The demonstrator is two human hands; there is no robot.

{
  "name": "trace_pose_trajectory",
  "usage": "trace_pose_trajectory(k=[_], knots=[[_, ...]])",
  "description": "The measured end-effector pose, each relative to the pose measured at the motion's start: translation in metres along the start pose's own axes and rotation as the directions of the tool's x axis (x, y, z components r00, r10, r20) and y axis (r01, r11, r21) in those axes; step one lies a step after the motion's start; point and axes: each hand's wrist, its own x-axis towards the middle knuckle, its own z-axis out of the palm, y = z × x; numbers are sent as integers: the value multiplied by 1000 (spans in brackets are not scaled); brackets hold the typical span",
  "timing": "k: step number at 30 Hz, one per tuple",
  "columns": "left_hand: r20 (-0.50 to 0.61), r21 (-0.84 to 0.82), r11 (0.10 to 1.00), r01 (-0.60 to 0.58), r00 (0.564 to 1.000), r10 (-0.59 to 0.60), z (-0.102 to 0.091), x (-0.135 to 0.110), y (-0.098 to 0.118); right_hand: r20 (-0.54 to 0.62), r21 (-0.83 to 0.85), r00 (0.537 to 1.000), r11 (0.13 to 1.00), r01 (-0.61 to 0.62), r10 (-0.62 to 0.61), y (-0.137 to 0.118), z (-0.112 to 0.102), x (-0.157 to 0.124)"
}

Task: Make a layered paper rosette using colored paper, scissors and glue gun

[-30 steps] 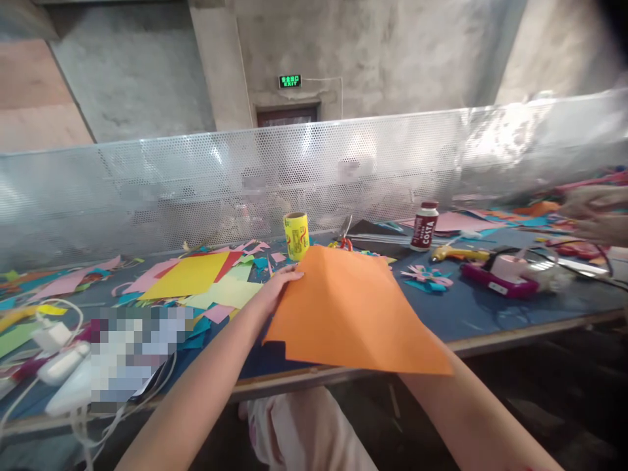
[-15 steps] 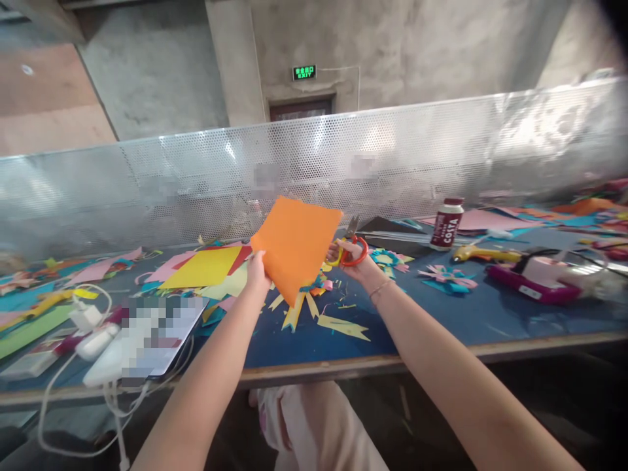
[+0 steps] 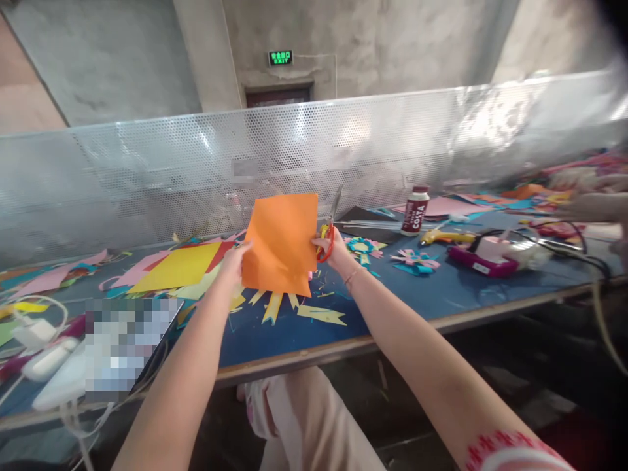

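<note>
An orange sheet of paper (image 3: 280, 243) is held up above the blue table, nearly upright. My left hand (image 3: 234, 267) is closed on its left edge, with the fingers partly behind the sheet. In my right hand (image 3: 338, 250) is a pair of scissors (image 3: 326, 243) with red and yellow handles; the blades point up and look closed. The right fingertips also touch the right edge of the orange sheet. Below the sheet lie pale yellow paper strips (image 3: 321, 314) with notched ends and small scraps. Part of the pile there is hidden by the sheet.
To the left lie a yellow sheet (image 3: 177, 267), a tablet-like device (image 3: 132, 347) and white cables. On the right are paper rosettes (image 3: 416, 260), a dark red bottle (image 3: 415, 210), a yellow glue gun (image 3: 449, 237) and a purple power strip (image 3: 483, 260). A person's blurred hand (image 3: 589, 203) shows far right.
The orange sheet has turned from a tilted, diamond-like position to nearly straight. The view has swung right, and another person's hand has come in at the far right.
</note>
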Motion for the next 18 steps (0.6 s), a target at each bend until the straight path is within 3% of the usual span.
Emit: trace_pose_trajectory(k=[3, 6, 9, 11, 13, 15, 18], knots=[[14, 105, 987, 119, 993, -121, -3, -6, 10, 47, 25, 999, 1000, -17, 16, -5, 0, 0], [55, 252, 960, 119, 989, -137, -5, -13, 14, 80, 48, 997, 999, 10, -13, -11, 2, -1], [81, 280, 960, -1, 996, -23, -7, -14, 14, 51, 34, 993, 994, 107, -108, -15, 2, -2], [30, 186, 972, -146, 989, 143, -11, -9, 15, -6, -58, 990, 988, 142, -143, -15, -1, 0], [-83, 95, 940, -328, 938, 336, -16, -1, 17, -56, -175, 989, 977, 124, -135, -13, -5, 2], [-217, 90, 884, -459, 857, 467, -24, 9, 17, -77, -262, 992, 962, 77, -100, -10, -8, 5], [-342, 155, 858, -490, 788, 512, -35, 21, 14, -62, -411, 998, 911, 4, -32, -3, -9, 6]])
